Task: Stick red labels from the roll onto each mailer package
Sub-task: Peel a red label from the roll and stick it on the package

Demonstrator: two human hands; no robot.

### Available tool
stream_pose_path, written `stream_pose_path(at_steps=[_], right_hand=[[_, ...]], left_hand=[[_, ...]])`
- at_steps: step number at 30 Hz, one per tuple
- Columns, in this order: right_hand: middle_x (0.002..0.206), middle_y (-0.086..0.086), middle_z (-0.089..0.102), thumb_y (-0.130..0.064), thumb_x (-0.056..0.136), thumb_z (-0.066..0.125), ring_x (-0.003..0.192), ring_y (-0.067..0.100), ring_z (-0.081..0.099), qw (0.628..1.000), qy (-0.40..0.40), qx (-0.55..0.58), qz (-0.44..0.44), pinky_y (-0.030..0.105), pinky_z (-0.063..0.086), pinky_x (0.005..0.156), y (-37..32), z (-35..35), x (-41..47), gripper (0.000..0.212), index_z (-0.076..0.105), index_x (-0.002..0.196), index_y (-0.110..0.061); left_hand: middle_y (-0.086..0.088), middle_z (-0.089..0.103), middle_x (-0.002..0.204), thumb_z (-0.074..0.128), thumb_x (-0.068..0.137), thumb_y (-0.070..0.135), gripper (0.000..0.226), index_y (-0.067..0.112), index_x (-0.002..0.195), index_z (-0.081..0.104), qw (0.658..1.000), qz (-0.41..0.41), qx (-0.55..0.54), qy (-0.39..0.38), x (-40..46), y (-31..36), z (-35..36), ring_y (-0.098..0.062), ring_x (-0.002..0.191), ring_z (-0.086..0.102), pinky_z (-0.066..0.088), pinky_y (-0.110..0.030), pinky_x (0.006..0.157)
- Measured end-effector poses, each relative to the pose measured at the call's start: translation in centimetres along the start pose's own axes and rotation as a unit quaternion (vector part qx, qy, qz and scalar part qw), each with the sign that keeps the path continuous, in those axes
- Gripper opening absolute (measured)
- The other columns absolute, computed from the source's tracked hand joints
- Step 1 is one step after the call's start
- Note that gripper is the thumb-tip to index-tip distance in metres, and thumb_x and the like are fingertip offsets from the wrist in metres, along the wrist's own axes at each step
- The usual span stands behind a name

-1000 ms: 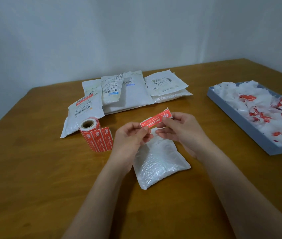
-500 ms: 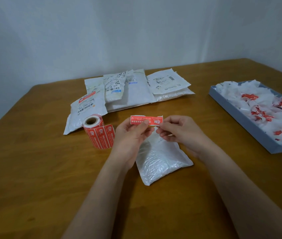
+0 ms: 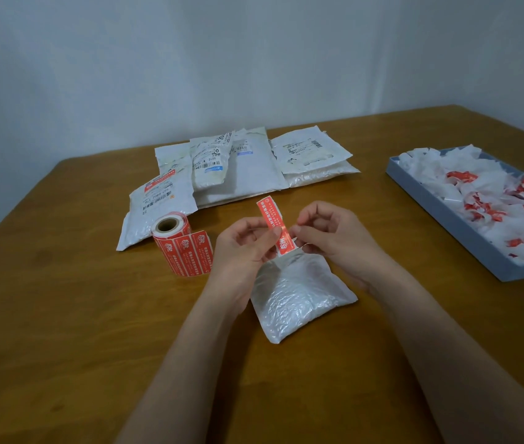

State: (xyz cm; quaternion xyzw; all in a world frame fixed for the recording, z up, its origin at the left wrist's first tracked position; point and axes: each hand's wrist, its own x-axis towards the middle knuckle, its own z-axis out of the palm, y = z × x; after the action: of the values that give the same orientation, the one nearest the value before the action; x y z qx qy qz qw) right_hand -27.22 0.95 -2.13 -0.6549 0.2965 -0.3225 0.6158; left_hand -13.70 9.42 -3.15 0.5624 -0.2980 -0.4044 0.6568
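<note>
Both hands pinch one red label (image 3: 276, 227) between them. The left hand (image 3: 241, 248) curls its fingers and thumb on the label's left edge near the middle; the right hand (image 3: 331, 238) nips the lower right edge between thumb and forefinger, apparently working at the white backing there, though whether the backing has begun to lift is too small to tell. The label stands nearly upright, long axis running from its top end, tilted slightly left and away, down to its lower end just above the mailer (image 3: 299, 296).

That mailer lies flat on the worktop (image 3: 62, 315) directly below and toward the person from the grip, partly under the left wrist, its long axis slanting near-left to far-right. Both hands hover above its far end, about equally close. Forearms reach in from the near edge, wrists raised.

The roll (image 3: 179, 243) stands just left of the left hand; more mailers (image 3: 248, 168) lie beyond; a tray (image 3: 446, 219) of scraps sits well right.
</note>
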Motion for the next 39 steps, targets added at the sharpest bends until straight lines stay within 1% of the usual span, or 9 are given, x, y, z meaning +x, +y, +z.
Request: stream_pose_path(at_steps=[2, 4, 9, 13, 17, 27, 29, 33, 39], right_hand=[[0.075, 0.003, 0.066, -0.001, 0.085, 0.067, 0.067, 0.01, 0.06, 1.0, -0.005, -0.004, -0.01, 0.02, 0.052, 0.064, 0.0, 0.0, 0.0, 0.012, 0.06, 0.086, -0.011], [0.077, 0.006, 0.065, -0.001, 0.083, 0.07, 0.068, 0.013, 0.06, 0.999, -0.009, -0.026, -0.016, 0.021, 0.053, 0.065, 0.1, 0.1, 0.0, 0.013, 0.059, 0.084, -0.009], [0.08, 0.012, 0.065, 0.005, 0.082, 0.069, 0.064, 0.011, 0.062, 0.999, 0.037, -0.01, -0.038, 0.02, 0.054, 0.062, 0.6, 0.3, 0.2, 0.017, 0.058, 0.079, -0.008], [0.092, 0.021, 0.068, 0.006, 0.083, 0.067, 0.068, 0.012, 0.067, 0.996, 0.078, 0.035, -0.036, 0.02, 0.054, 0.064, 0.8, 0.2, 0.4, 0.013, 0.06, 0.085, -0.005], [0.087, 0.015, 0.068, 0.006, 0.083, 0.067, 0.069, 0.013, 0.068, 0.996, 0.069, 0.056, -0.032, 0.02, 0.055, 0.065, 0.9, 0.3, 0.4, 0.011, 0.062, 0.087, -0.003], [0.085, 0.014, 0.069, 0.005, 0.084, 0.067, 0.069, 0.012, 0.068, 0.995, 0.075, 0.058, -0.03, 0.02, 0.055, 0.065, 1.0, 0.3, 0.5, 0.01, 0.064, 0.093, 0.002], [0.087, 0.012, 0.07, 0.0, 0.084, 0.069, 0.071, 0.012, 0.068, 0.995, 0.086, 0.017, -0.039, 0.02, 0.055, 0.065, 1.1, 0.2, 0.5, 0.01, 0.066, 0.094, -0.001], [0.087, 0.001, 0.068, -0.012, 0.082, 0.074, 0.075, 0.01, 0.062, 0.976, 0.122, -0.144, -0.111, 0.022, 0.053, 0.071, 1.4, 0.2, 0.7, 0.008, 0.07, 0.086, -0.017], [0.091, -0.006, 0.058, -0.018, 0.082, 0.074, 0.083, 0.008, 0.056, 0.955, 0.088, -0.228, -0.167, 0.016, 0.046, 0.074, 1.4, 0.5, 0.4, 0.007, 0.073, 0.088, -0.023]], left_hand=[[-0.013, 0.072, 0.095, 0.073, 0.079, 0.01, 0.018, 0.009, 0.096, 0.07, 1.0, 0.0, 0.005, -0.005, 0.0, 0.0, -0.1, -0.029, 0.092, 0.066, 0.05, -0.052, 0.097], [-0.011, 0.072, 0.095, 0.075, 0.076, 0.013, 0.021, 0.01, 0.096, 0.071, 1.0, 0.0, 0.007, -0.012, 0.0, 0.0, 0.0, -0.028, 0.093, 0.066, 0.051, -0.049, 0.096], [-0.01, 0.073, 0.094, 0.073, 0.077, 0.012, 0.026, 0.006, 0.103, 0.068, 0.999, -0.023, -0.008, -0.026, -0.1, 0.0, 0.1, -0.02, 0.084, 0.068, 0.053, -0.03, 0.08], [-0.011, 0.072, 0.087, 0.073, 0.079, 0.008, 0.018, 0.004, 0.095, 0.069, 0.998, -0.048, 0.003, -0.046, 0.0, -0.3, 0.2, -0.022, 0.081, 0.067, 0.053, -0.03, 0.08], [-0.011, 0.072, 0.083, 0.07, 0.083, 0.007, 0.008, 0.004, 0.09, 0.069, 0.998, -0.041, 0.013, -0.048, 0.0, -0.5, 0.3, -0.022, 0.08, 0.067, 0.054, -0.03, 0.08], [-0.015, 0.072, 0.087, 0.069, 0.083, 0.003, 0.008, 0.002, 0.091, 0.07, 0.999, -0.037, 0.012, -0.035, 0.1, -0.6, 0.3, -0.024, 0.081, 0.066, 0.053, -0.031, 0.08], [-0.014, 0.072, 0.087, 0.068, 0.084, 0.002, 0.009, 0.002, 0.093, 0.07, 0.999, -0.036, 0.011, -0.031, 0.0, -0.5, 0.3, -0.023, 0.081, 0.067, 0.053, -0.029, 0.078], [-0.013, 0.072, 0.086, 0.067, 0.085, 0.003, 0.011, 0.001, 0.096, 0.07, 0.999, -0.026, 0.014, -0.021, 0.0, -0.4, 0.3, -0.021, 0.079, 0.066, 0.053, -0.027, 0.077], [-0.012, 0.07, 0.084, 0.066, 0.086, 0.005, 0.014, -0.001, 0.099, 0.069, 0.999, -0.005, 0.023, -0.025, 0.0, -0.5, 0.1, -0.021, 0.079, 0.066, 0.052, -0.028, 0.076]])
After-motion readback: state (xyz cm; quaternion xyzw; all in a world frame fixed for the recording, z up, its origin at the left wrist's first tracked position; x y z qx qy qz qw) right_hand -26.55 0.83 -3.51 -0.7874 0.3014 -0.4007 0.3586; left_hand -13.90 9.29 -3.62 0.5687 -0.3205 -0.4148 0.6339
